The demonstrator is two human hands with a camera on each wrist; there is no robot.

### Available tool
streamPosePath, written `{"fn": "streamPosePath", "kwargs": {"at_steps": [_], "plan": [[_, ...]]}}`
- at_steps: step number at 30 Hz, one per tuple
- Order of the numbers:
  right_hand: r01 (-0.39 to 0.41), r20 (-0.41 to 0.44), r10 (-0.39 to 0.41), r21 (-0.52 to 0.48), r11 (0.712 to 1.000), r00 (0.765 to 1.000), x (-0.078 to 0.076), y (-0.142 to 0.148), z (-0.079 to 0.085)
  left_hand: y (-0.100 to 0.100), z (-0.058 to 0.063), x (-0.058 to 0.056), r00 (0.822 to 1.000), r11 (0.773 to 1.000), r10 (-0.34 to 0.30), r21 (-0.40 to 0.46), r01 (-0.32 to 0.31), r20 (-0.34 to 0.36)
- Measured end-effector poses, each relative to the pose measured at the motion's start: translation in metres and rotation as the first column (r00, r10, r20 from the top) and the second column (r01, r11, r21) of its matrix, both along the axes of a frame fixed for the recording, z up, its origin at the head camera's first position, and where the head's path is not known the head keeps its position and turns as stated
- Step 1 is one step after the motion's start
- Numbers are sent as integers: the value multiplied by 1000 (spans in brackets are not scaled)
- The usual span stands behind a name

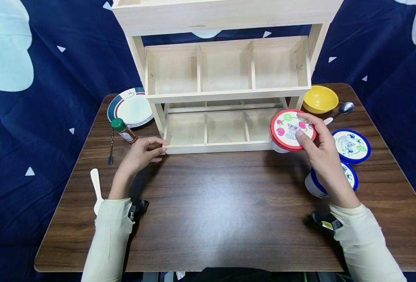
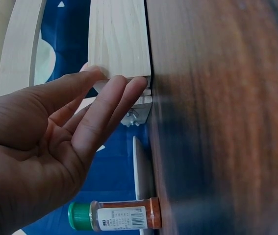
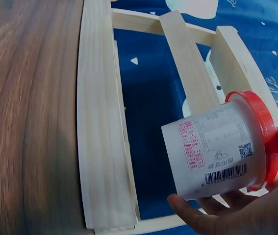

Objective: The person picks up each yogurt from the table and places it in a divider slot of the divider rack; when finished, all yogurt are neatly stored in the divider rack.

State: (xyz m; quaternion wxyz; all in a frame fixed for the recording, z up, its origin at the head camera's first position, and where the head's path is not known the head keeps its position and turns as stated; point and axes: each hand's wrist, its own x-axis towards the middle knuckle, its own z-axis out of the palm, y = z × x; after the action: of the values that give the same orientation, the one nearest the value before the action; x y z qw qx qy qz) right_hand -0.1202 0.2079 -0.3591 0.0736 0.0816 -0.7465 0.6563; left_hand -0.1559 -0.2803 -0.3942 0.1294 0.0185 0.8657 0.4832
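Note:
My right hand (image 1: 320, 150) grips a white plastic tub (image 3: 217, 147) by its red lid (image 1: 286, 135), which has pictures of pink fruit. The tub is held over the right front end of the lowest tray of a wooden tiered rack (image 1: 229, 94). In the right wrist view its printed side and barcode face the camera, and the fingers are partly hidden behind it. At the other end, my left hand (image 1: 138, 156) holds the tray's left front corner (image 2: 119, 68) between thumb and forefinger, its other fingers extended alongside.
On the left are a plate (image 1: 131, 107), a green-capped spice jar (image 1: 124, 130), a thin dark stirrer (image 1: 111, 149) and a white spoon (image 1: 96, 188). On the right stand a yellow bowl (image 1: 320, 99), a metal spoon (image 1: 343, 109) and two blue-lidded tubs (image 1: 351, 146), the nearer partly behind my right wrist.

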Motion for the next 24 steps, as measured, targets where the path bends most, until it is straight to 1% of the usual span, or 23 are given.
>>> {"fn": "streamPosePath", "kwargs": {"at_steps": [6, 12, 16, 24], "plan": [[15, 25, -18, 96, 995, 1000, -5, -12, -1, 0, 1, 0, 1000, 1000, -2, -5, 2, 1], [1, 60, -5, 58, 998, 998, -10, -19, -3, 0, 1, 0, 1000, 1000, -5, -10, 5, 4], [2, 81, -8, 64, 998, 997, -11, -23, -6, 1, 1, 0, 1000, 1000, -5, -12, 5, 1], [-1, 64, -2, 42, 999, 998, -13, -32, -12, 1, 0, -1, 1000, 1000, 0, -24, 0, 1]]}}
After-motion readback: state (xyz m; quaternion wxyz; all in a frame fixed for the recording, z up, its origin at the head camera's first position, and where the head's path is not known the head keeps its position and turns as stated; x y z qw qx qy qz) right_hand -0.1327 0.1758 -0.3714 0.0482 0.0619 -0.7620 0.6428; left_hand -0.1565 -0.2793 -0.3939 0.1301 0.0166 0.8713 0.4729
